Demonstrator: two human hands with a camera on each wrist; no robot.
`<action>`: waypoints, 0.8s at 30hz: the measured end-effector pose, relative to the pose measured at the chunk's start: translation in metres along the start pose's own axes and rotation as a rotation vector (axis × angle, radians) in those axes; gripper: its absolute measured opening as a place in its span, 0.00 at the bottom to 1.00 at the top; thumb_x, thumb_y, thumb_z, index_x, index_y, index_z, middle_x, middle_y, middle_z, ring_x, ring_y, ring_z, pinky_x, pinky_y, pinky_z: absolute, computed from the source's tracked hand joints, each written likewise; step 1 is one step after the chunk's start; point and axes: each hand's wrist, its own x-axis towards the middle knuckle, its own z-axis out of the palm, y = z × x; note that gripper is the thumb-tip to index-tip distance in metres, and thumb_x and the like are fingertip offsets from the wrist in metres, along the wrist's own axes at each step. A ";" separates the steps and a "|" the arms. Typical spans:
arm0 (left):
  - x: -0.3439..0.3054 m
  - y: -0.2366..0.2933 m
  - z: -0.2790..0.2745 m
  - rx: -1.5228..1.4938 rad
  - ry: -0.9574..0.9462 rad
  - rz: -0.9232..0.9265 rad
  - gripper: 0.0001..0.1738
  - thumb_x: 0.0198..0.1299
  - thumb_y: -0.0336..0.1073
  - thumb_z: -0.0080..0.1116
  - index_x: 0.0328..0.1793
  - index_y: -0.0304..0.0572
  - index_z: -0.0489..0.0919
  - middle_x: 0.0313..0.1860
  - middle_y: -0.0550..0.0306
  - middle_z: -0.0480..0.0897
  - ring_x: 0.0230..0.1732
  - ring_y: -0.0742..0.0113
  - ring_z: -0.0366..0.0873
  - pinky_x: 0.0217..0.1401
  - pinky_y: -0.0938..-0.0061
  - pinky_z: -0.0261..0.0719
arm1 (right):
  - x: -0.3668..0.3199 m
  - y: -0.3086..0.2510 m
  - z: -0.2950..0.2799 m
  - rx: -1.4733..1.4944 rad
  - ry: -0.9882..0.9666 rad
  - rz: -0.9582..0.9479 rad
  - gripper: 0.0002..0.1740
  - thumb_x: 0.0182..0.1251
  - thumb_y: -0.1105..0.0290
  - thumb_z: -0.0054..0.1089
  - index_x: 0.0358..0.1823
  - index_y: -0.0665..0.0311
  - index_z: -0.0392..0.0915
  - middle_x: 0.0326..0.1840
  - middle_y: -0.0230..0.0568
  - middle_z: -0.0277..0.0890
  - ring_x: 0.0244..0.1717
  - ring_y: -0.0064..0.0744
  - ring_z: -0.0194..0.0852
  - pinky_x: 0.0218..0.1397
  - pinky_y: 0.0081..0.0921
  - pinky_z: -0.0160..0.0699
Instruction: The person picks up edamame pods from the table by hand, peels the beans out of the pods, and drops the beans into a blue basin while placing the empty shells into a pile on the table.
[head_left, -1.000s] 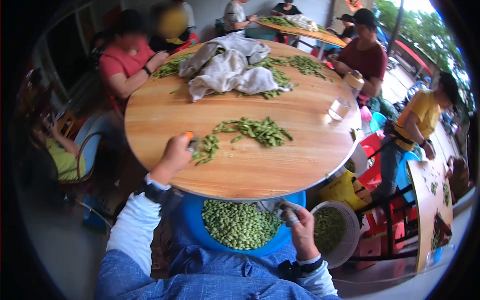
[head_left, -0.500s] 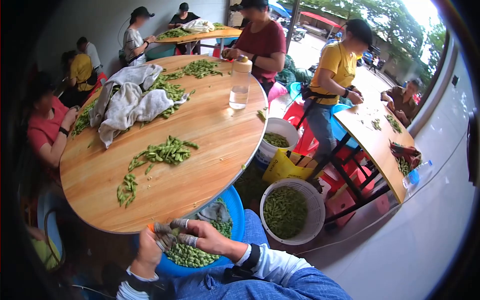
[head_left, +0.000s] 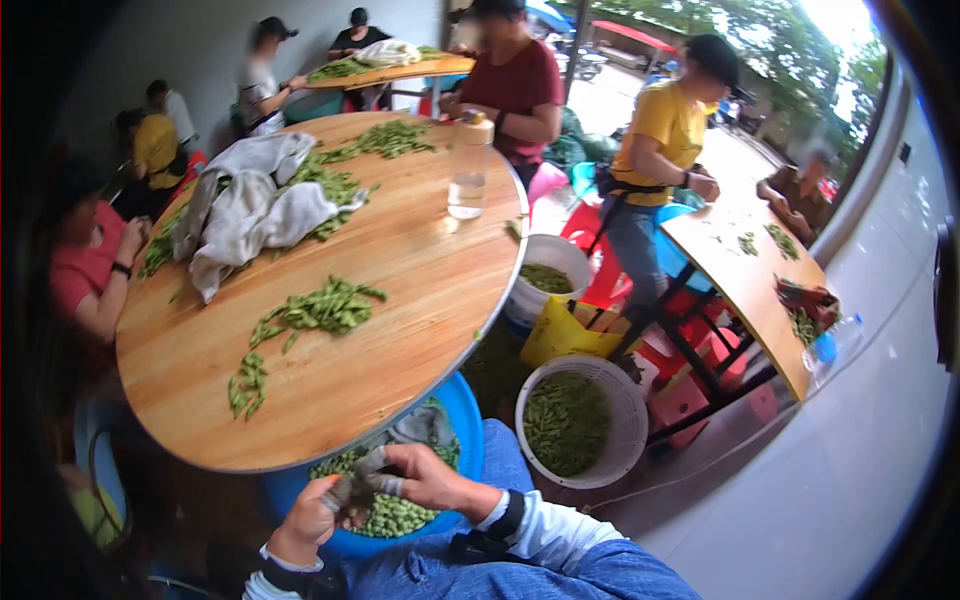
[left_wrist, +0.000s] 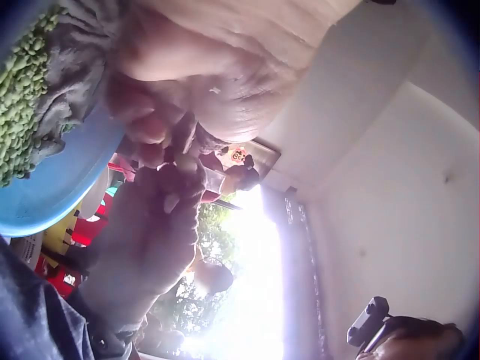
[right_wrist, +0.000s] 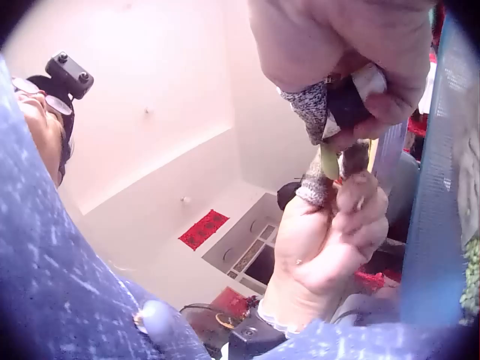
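Observation:
Above a blue basin [head_left: 470, 410] of shelled green beans [head_left: 395, 517], my left hand [head_left: 303, 522] and right hand [head_left: 430, 478] meet at the fingertips. A green pod [right_wrist: 330, 161] shows between them in the right wrist view, pinched by the curled fingers of the left hand [right_wrist: 319, 247] below and the right hand [right_wrist: 345, 45] above. Greyish coverings wrap several fingertips. A grey cloth [left_wrist: 75, 67] lies in the basin over some beans. On the round table [head_left: 400, 350], loose pods [head_left: 335, 305] lie beyond the hands.
A whitish cloth [head_left: 240, 220] covers more pods, with a bottle [head_left: 469, 170] to its right. A white basket [head_left: 627, 425] of pods stands right of the basin, near a yellow bag [head_left: 560, 333]. Several people sit or stand around the tables.
The left hand has left the pods at the table's near edge and come to the right hand over the basin. The head view has turned right, then stayed nearly the same.

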 end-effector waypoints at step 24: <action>0.001 -0.001 0.027 0.391 0.405 0.522 0.16 0.59 0.41 0.49 0.22 0.39 0.70 0.15 0.69 0.67 0.20 0.81 0.60 0.21 0.83 0.59 | -0.001 -0.011 0.021 0.199 0.278 0.237 0.12 0.56 0.67 0.56 0.36 0.68 0.72 0.27 0.28 0.70 0.26 0.16 0.61 0.29 0.14 0.59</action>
